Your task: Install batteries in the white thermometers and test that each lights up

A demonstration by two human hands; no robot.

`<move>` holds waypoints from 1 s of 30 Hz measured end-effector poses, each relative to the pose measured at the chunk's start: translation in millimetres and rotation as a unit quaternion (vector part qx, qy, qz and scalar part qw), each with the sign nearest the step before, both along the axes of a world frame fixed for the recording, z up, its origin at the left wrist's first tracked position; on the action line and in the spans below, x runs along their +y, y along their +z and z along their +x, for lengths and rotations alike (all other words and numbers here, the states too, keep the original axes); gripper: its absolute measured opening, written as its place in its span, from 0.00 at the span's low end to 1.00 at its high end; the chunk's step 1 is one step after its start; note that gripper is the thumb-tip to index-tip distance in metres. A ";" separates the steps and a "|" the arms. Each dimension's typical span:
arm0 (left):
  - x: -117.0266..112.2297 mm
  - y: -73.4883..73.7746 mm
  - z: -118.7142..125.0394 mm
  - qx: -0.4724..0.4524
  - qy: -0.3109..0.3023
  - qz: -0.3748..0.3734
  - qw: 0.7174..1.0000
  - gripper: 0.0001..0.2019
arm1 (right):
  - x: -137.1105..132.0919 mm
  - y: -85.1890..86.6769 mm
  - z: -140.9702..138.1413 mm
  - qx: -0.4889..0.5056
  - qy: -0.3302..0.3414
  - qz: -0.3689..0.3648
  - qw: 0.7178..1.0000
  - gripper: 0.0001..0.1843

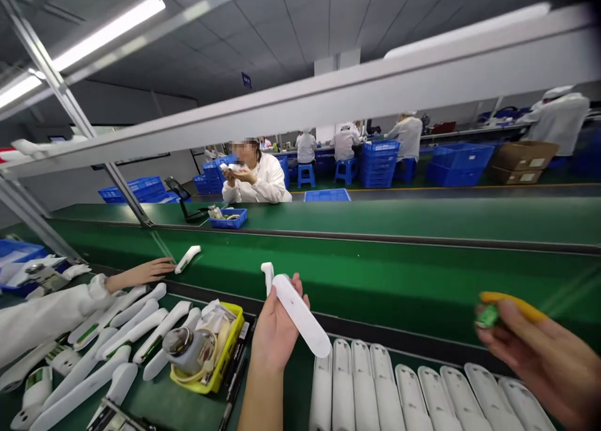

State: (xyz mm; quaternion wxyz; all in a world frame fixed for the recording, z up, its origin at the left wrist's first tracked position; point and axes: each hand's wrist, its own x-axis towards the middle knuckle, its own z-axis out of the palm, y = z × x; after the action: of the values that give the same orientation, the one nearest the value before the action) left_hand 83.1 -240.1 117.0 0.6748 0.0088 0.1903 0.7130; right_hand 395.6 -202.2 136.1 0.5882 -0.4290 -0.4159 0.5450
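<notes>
My left hand (pixel 277 337), palm up, has its fingers and thumb closed around a long white plastic handheld device (pixel 303 318) with a rounded end. A small bent white piece (pixel 267 276) shows just behind it; I cannot tell whether it belongs to the same device. At the right, my right hand (pixel 539 349) pinches a yellow, handle-like piece (pixel 514 303) together with a small green piece (pixel 487 317); their exact kind is unclear. Below, between my hands, similar white devices (pixel 366 381) lie side by side in a row.
A co-worker's hand (pixel 150 272) reaches in from the left beside a white device (pixel 188 259) on the green conveyor belt (pixel 375 278). Many white housings (pixel 154 331) lie left of a yellow basket (pixel 235 340) holding a bottle. A person (pixel 265 177) sits opposite, near a blue tray (pixel 230 221).
</notes>
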 end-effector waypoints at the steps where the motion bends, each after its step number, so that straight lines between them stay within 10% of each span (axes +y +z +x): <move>1: -0.8 2.7 0.9 0.000 0.016 -0.005 1.000 0.14 | -4.0 0.7 -13.8 0.022 0.022 -0.043 0.999 0.12; 6: -6.8 19.6 15.4 0.016 0.051 -0.005 0.999 0.16 | -31.5 5.5 -74.9 0.108 0.146 -0.128 0.975 0.16; 12: -16.4 29.0 40.5 0.019 -0.032 0.040 0.998 0.20 | -60.6 -2.7 -103.8 0.065 0.262 -0.059 0.961 0.16; 20: -28.9 35.6 61.8 0.045 -0.001 0.145 0.988 0.20 | -96.8 -4.7 -117.2 -0.337 0.246 0.185 0.890 0.07; 26: -32.1 34.2 71.7 0.132 0.007 0.177 0.975 0.21 | -87.7 -5.3 -133.4 -0.134 0.285 -0.003 0.949 0.10; 30: -27.5 30.8 72.2 0.062 -0.001 0.125 0.990 0.20 | -81.3 -0.4 -128.5 -0.078 0.305 -0.002 0.949 0.16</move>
State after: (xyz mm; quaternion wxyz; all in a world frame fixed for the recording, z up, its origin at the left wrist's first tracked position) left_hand 155.3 -267.6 147.8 0.6561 0.1380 0.1412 0.7284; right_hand 267.2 -283.5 135.7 0.3584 -0.3241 -0.5704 0.6642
